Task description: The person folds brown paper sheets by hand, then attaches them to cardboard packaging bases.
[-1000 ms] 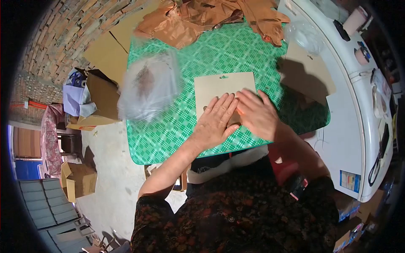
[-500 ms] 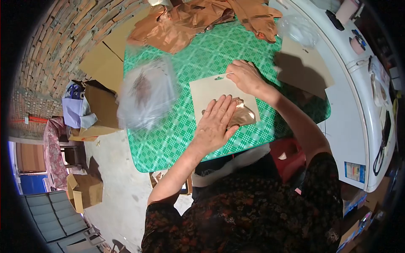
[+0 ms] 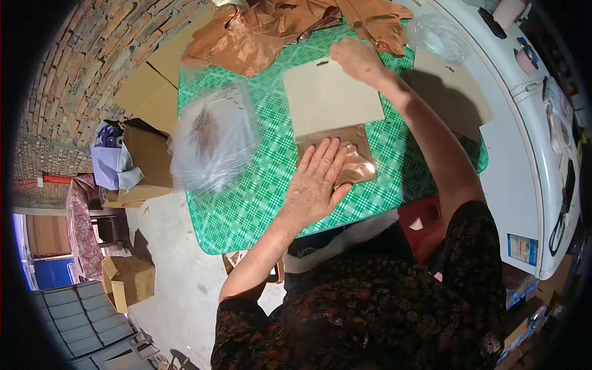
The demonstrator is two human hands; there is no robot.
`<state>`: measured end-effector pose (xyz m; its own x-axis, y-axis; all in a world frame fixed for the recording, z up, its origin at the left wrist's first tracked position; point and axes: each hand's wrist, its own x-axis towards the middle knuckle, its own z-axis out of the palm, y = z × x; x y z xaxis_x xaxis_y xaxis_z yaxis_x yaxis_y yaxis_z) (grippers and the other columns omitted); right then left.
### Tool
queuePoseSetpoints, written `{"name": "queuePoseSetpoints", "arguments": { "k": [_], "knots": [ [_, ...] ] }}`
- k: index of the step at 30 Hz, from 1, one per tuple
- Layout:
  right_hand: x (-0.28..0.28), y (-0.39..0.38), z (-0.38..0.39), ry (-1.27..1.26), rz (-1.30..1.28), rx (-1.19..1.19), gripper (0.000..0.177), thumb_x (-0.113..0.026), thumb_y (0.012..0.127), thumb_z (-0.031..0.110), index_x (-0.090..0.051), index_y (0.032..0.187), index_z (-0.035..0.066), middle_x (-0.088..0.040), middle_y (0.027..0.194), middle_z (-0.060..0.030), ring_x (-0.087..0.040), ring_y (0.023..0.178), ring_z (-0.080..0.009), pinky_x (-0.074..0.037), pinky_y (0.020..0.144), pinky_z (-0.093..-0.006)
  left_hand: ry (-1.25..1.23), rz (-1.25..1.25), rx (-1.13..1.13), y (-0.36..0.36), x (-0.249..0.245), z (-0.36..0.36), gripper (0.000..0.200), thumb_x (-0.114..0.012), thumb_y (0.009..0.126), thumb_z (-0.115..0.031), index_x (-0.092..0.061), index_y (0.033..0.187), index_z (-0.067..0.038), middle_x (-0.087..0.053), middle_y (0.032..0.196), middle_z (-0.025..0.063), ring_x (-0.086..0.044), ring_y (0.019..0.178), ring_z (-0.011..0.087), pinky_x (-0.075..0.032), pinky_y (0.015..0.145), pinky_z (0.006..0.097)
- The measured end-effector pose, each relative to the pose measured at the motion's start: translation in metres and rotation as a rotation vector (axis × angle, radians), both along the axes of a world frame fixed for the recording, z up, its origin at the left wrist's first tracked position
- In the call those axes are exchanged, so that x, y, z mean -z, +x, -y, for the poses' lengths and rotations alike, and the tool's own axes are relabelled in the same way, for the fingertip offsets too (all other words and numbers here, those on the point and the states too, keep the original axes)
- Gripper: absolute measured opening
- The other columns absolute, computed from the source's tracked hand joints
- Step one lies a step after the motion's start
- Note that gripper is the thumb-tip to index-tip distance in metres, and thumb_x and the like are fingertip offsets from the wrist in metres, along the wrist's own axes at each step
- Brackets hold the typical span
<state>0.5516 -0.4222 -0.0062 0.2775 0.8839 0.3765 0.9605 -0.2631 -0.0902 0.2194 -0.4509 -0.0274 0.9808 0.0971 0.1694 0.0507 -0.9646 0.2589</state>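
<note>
My left hand [image 3: 316, 180] lies flat with its fingers slightly spread, on a shiny copper-coloured film packet [image 3: 359, 161] near the table's front edge. My right hand [image 3: 357, 57] is closed on the top right corner of a beige card [image 3: 330, 98], which has a small dark slot near its top edge. The card's lower edge meets or slightly overlaps the packet's top edge. The green checked tablecloth [image 3: 246, 209] lies beneath them.
A stack of clear plastic bags [image 3: 216, 139] lies left on the table. Copper-coloured film [image 3: 246, 43] is heaped at the back. Beige cards [image 3: 453, 95] and a clear bag [image 3: 438, 38] lie right. An open cardboard box [image 3: 148, 157] stands beyond the left edge.
My right hand has moved away from me with the beige card, up off the copper-coloured packet. More of the packet now shows, while my left hand has stayed on it.
</note>
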Motion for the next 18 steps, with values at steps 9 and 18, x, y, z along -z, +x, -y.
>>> {"name": "queuePoseSetpoints", "arguments": {
  "k": [9,18],
  "knots": [
    [0.002,-0.102,0.104,0.243,0.086,-0.264,0.041,-0.066,0.095,0.024,-0.065,0.127,-0.001,-0.061,0.135,-0.0161,-0.049,0.138,-0.0345,-0.033,0.118,-0.0591,-0.022,-0.011,0.003,-0.001,-0.003,-0.001,0.068,-0.052,0.108,-0.040,-0.036,0.164,-0.005,-0.031,0.171,0.0199,-0.025,0.161,0.0354,-0.017,0.132,0.0519],
    [0.017,-0.210,0.214,-0.235,-0.186,-0.155,0.105,-0.064,0.092,0.068,-0.038,0.158,-0.009,-0.028,0.170,-0.0263,-0.017,0.162,-0.0359,-0.004,0.130,-0.0615,-0.234,0.012,0.036,-0.003,-0.006,-0.009,0.066,-0.043,0.108,-0.030,-0.030,0.165,0.000,-0.036,0.167,0.0244,-0.027,0.159,0.0387,-0.018,0.131,0.0505]
  ]
}}
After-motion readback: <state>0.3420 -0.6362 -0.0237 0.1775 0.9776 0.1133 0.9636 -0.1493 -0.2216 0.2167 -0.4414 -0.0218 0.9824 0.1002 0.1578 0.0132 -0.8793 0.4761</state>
